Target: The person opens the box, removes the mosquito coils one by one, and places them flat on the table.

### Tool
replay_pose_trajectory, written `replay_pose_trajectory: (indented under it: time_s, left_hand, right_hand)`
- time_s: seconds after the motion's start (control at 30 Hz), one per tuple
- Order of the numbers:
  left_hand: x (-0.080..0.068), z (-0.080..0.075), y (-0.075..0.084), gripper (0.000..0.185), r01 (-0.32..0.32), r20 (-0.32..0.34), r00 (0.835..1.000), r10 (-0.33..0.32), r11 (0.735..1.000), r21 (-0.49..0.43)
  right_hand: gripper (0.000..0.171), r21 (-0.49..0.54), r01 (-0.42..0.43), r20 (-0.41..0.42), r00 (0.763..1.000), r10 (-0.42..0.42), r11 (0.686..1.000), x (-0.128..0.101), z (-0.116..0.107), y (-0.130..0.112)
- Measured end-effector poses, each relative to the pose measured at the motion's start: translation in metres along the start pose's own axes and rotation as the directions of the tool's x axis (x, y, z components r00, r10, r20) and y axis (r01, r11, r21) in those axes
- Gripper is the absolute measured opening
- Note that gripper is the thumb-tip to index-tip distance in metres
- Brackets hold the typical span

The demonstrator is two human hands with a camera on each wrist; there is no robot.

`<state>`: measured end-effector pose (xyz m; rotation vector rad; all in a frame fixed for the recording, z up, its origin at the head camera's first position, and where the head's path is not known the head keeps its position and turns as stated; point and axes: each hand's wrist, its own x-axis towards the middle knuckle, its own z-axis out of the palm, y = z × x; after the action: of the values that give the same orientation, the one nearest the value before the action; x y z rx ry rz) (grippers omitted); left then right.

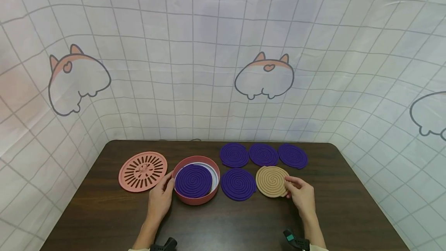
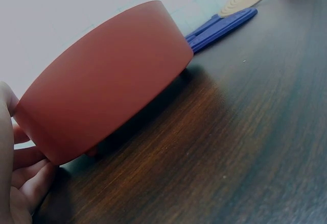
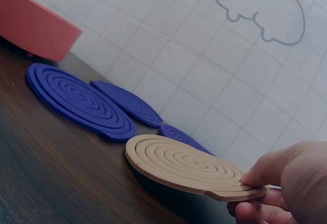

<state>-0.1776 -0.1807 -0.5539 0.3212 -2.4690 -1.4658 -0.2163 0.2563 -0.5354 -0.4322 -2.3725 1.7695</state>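
Note:
A tan mosquito coil (image 1: 272, 181) is pinched at its right edge by my right hand (image 1: 301, 195). In the right wrist view the thumb lies on top of the tan coil (image 3: 191, 163), fingers beneath, and it is held above the table. My left hand (image 1: 161, 196) grips the left side of a round red mosquito coil box (image 1: 196, 201). Inside that box a purple mosquito coil (image 1: 193, 181) lies over a white lining (image 1: 215, 179). The left wrist view shows the red box wall (image 2: 107, 81) with fingers at its lower edge.
Left of the box lies a pink slotted lid (image 1: 143, 171). A purple coil (image 1: 238, 184) sits between box and tan coil. Behind, three more form a row: one purple coil (image 1: 234, 155), a middle coil (image 1: 263, 154) and a right coil (image 1: 293, 156). A patterned curtain (image 1: 209, 119) stands behind the table (image 1: 223, 227).

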Motion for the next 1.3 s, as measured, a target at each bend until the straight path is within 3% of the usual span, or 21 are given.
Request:
replay_pose_trajectory:
  time_s: [0.63, 1.3]
  left_hand:
    - [0.0002, -0.0003, 0.0008, 0.042, 0.004, 0.007, 1.0, -0.004, 1.0, -0.001]
    - [-0.0002, -0.0002, -0.001, 0.041, -0.005, -0.004, 1.0, 0.005, 1.0, 0.005]
  right_hand:
    - [0.03, -0.062, -0.022, 0.088, 0.996, 0.027, 0.998, 0.0008, -0.0081, 0.0036]
    - [0.03, -0.232, 0.043, 0.042, 0.999, -0.034, 0.972, -0.0007, -0.0047, 0.002]
